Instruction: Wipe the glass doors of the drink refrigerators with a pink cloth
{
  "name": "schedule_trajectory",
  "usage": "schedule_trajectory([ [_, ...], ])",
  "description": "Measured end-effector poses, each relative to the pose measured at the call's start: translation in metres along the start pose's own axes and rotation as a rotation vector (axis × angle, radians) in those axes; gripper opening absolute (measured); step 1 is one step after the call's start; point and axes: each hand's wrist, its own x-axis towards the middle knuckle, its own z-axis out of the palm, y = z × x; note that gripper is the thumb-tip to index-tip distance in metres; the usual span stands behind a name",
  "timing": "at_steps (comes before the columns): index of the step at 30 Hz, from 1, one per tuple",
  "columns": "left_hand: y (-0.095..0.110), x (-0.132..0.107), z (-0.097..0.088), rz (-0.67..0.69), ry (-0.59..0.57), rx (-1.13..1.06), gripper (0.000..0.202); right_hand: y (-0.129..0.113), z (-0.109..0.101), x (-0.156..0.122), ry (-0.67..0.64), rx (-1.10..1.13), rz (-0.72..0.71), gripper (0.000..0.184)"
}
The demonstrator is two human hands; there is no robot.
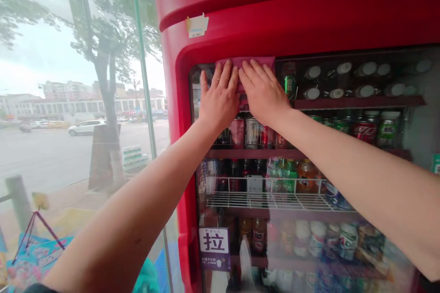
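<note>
A pink cloth [268, 61] lies against the upper left part of the glass door [417, 137] of a red drinks fridge [292, 23]. My left hand [220, 98] is flat with its fingers stretched out, partly on the cloth and partly on the glass to its left. Beside it, my right hand [266, 94] presses flat on the cloth, fingers extended and angled up to the left. Both hands cover much of the cloth. Behind the glass stand rows of cans and bottles, including a green can [289, 84] close to my right hand.
A purple and white pull sticker [215, 247] is on the door's lower left. Above the door frame sticks a torn white label [197, 25]. A clear glass panel [146, 78] stands to the left, with a street and a white car [87, 127] beyond.
</note>
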Motion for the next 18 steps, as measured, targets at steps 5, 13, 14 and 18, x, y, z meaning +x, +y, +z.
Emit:
schedule_trajectory([
  [5, 0.015, -0.036, 0.014, -0.004, 0.028, -0.024, 0.071, -0.022, 0.020, -0.045, 0.075, 0.034, 0.077, 0.064],
  [13, 0.048, -0.101, 0.031, -0.011, -0.013, 0.009, 0.069, -0.055, 0.017, -0.118, 0.089, 0.072, 0.111, 0.069],
  [14, 0.052, -0.108, 0.032, -0.012, -0.020, 0.013, 0.069, -0.059, 0.017, -0.126, 0.081, 0.070, 0.113, 0.071],
  [18, 0.066, -0.138, 0.035, 0.008, -0.066, 0.026, 0.067, -0.071, 0.016, -0.163, 0.080, 0.065, 0.120, 0.079],
])
